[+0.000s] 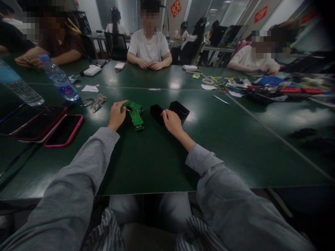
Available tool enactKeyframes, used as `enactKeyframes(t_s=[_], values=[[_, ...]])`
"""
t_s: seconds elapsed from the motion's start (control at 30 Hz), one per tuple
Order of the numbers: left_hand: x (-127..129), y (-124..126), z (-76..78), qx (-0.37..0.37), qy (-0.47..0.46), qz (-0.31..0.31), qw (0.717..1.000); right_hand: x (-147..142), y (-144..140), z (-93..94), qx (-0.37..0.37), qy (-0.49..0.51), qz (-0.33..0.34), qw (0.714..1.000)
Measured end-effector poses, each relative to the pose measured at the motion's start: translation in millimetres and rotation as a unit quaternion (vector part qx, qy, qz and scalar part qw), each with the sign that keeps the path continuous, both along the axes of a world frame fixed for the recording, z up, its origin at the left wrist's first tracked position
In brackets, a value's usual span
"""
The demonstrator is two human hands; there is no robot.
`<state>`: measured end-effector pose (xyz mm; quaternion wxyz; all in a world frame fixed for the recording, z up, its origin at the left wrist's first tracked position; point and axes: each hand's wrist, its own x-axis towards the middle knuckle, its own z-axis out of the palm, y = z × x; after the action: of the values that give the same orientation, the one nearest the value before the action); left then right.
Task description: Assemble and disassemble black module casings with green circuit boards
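Two green circuit boards point(136, 119) lie crossed, one partly over the other, on the dark green table. My left hand point(117, 115) is at their left side, thumb and index finger apart. Its index fingertip reaches the upper left corner of the boards; whether it touches them I cannot tell. With curled fingers, my right hand point(172, 122) grips the near right edge of a black box-like shell point(156, 113). Just behind that hand sits a second black open shell point(180, 109), partly hidden by it.
Left of me are a pink-cased phone point(65, 130), other dark devices, eyeglasses point(98, 102) and water bottles point(62, 82). A metal tool point(221, 100) lies to the right, before a heap of cables point(272, 89). Several people sit around the table.
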<state>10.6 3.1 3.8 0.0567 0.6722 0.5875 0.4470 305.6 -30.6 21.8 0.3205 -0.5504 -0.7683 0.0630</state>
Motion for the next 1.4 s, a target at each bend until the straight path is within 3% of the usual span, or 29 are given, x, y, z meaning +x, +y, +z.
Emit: enactKeyframes(t_s=[0.4,0.7,0.97,1.4], values=[[4,1,0.9,-0.080,-0.013,-0.095,0.992,0,4,-4.0,0.009,-0.013,-0.007,1.000],[14,-11,12.7,-0.099,0.012,-0.173,0.980,0,3,-3.1,0.006,-0.013,-0.004,1.000],[18,-14,13.1,-0.112,-0.057,-0.205,0.971,0,2,-1.2,0.001,-0.010,0.000,1.000],[20,-16,16.5,-0.134,-0.093,-0.204,0.965,-1,2,-2.1,0.008,-0.017,-0.010,1.000]])
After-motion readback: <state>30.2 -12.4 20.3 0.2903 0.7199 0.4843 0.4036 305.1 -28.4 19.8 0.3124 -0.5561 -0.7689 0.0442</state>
